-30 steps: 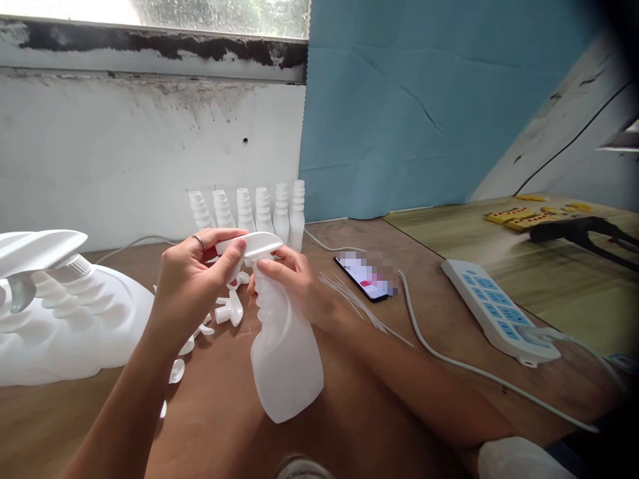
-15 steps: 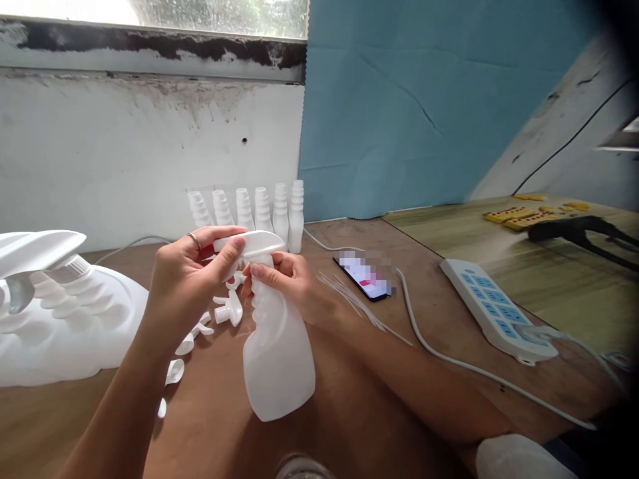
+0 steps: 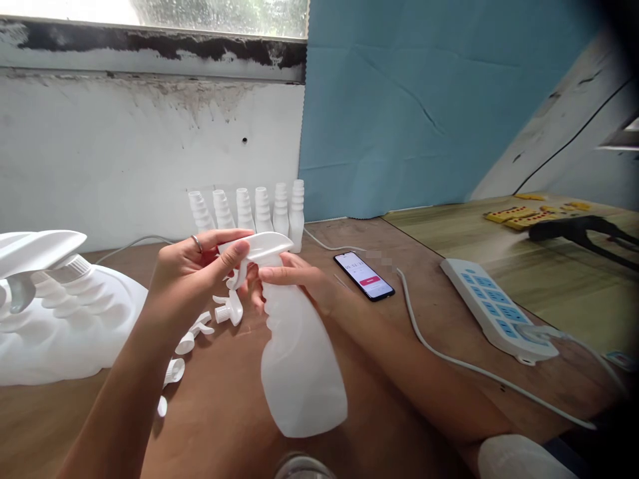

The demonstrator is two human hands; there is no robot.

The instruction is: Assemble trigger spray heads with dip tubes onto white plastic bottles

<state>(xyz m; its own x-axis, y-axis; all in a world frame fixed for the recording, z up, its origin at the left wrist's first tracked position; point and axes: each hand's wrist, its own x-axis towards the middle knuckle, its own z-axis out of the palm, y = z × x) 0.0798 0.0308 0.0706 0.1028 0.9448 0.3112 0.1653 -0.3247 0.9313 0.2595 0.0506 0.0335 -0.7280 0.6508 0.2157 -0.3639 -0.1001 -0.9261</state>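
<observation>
- L hand (image 3: 192, 269) is up at centre frame; my thumb and fingers are pinched on the white trigger sprayer head (image 3: 259, 247), ring on one finger.
- R hand (image 3: 294, 279) is wrapped round the ribbed neck of the white spray bottle (image 3: 299, 362), fingers closed on it just under the head.
- Bottle is held off the wooden table (image 3: 449, 319), tilted, base toward me and to the right; head sits on its neck.
- Loose sprayer heads (image 3: 200, 332) lie on the table below my L hand.
- Row of empty bottles (image 3: 249, 209) stands at the back wall; more bottles in a bag (image 3: 60, 319) far left.
- Phone (image 3: 363, 275) sits just right of my R hand, w/ power strip (image 3: 496, 309) further right.
</observation>
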